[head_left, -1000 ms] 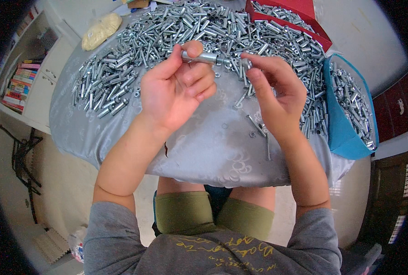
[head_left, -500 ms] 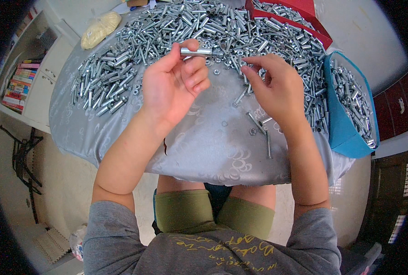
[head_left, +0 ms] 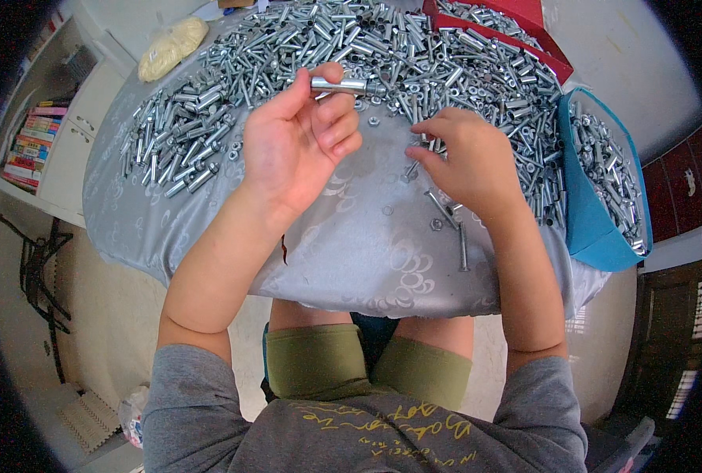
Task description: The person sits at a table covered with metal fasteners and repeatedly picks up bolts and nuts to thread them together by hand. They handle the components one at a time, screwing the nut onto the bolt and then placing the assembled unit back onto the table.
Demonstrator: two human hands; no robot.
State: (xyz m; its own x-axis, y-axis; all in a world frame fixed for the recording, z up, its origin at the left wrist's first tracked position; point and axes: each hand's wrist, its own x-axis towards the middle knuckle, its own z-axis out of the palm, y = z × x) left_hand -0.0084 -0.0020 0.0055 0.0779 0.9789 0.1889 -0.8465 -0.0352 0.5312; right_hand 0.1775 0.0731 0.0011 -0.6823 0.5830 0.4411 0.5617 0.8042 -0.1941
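Note:
My left hand (head_left: 299,154) is raised over the near edge of the pile, palm turned up. Thumb and fingers pinch a shiny metal sleeve (head_left: 339,85), held roughly level with a darker end pointing right. To its right, my right hand (head_left: 471,162) hovers low over the cloth, thumb and fingers apart with nothing visible between them. Just below its fingertips lies a bolt (head_left: 411,169), partly hidden by the hand. A loose nut (head_left: 374,121) rests between the two hands. Nearer me lie another nut (head_left: 436,225) and a long bolt (head_left: 463,248).
A large heap of bolts, sleeves and nuts (head_left: 327,39) spreads across the far side of the grey tablecloth (head_left: 327,260). Behind it at right stands a red box (head_left: 552,59) of hardware. A blue bin (head_left: 591,229) of bolts sits at the right edge, a yellowish bag (head_left: 173,51) far left.
My right hand has moved slightly toward me and left, its thumb and fingers spreading wider. The left hand keeps the sleeve in almost the same place.

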